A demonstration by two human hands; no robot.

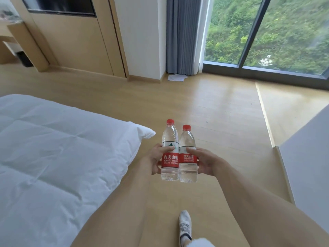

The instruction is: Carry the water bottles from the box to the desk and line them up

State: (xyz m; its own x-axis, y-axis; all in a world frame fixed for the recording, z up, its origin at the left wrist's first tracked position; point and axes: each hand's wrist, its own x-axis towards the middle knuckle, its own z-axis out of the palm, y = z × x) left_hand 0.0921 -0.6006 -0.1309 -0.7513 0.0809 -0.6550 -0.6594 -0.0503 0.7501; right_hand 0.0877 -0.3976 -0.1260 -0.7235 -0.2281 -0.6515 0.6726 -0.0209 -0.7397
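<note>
Nearest me a white shoe [185, 227] steps on the wooden floor [222, 111], so I judge I am mid-carry, walking the load toward the desk. Just beyond, my left hand [156, 160] grips the left bottle [170, 154] around its red label, thumb across the front. My right hand [204, 162] does the same with the right bottle [188, 155], its fingers curled round the far side. The two bottles touch side by side, held in the air between the white bed [58, 148] on the left and a white surface [309, 157] on the right.

Both stand upright, long axes vertical, red caps up and leaning slightly away from me, printed labels facing me.

To carry well, I would keep the pair pressed together at label height, level and close to the body, and not squeeze hard, since thin plastic will likely dent.

Farther on, what may be the desk [12, 31] sits at the far left beside wooden panelling, so I would steer left past the bed corner. The box is not in view. A grey curtain [183, 34] and a large window [267, 32] close the far side.
</note>
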